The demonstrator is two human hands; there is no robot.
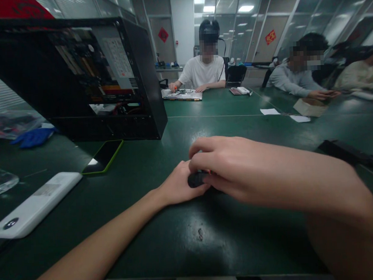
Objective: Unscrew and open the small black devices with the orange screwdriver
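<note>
Over the green table, my right hand (pixel 225 159) is closed with its fingers curled round a black rounded handle (pixel 195 179) that shows a bit of orange. The handle's far part is hidden in the grip, so the kind of tool does not show. Directly behind and against it, my left hand (pixel 177 183) rests low near the tabletop, touching or almost touching the handle. Its fingers are covered by my right hand, and whatever they hold is out of sight.
An opened black computer case (pixel 144 88) stands at left. Near it lie a phone with a green edge (pixel 106 157), a white oblong device (pixel 38 204) and a blue glove (pixel 33 137). A black object (pixel 352 152) lies at right. Co-workers sit across the table (pixel 141 247).
</note>
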